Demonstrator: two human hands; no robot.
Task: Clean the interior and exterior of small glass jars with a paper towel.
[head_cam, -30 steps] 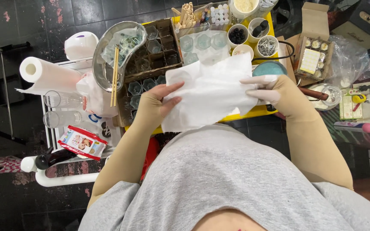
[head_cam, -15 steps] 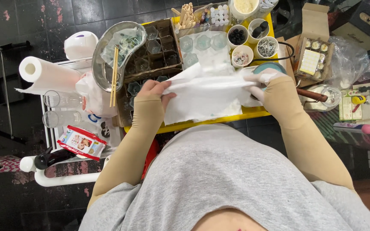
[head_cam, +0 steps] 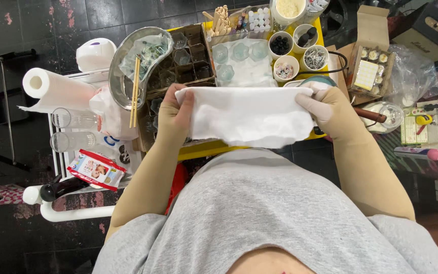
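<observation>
A white paper towel [head_cam: 247, 114] is stretched and folded between both hands over a yellow tray [head_cam: 209, 150]. My left hand [head_cam: 173, 114] pinches its left end, fingers curled over the top corner. My right hand [head_cam: 326, 109], in a pale glove, grips the right end. The towel hangs in front of the tray and hides what lies under it. Just beyond the towel sit clear hexagonal moulds [head_cam: 239, 52] on a white sheet.
A metal kidney dish [head_cam: 122, 76] with chopsticks [head_cam: 135, 91] sits at left beside a paper towel roll [head_cam: 51, 87] and glasses [head_cam: 72, 117]. Small bowls [head_cam: 285, 67] of beads, wooden sticks [head_cam: 220, 15] and a cardboard box [head_cam: 371, 63] stand behind. A wipes packet [head_cam: 95, 168] lies lower left.
The towel was spread open and held up a second ago. Both hands have folded it down into a narrower band and pulled it taut, moving slightly apart.
</observation>
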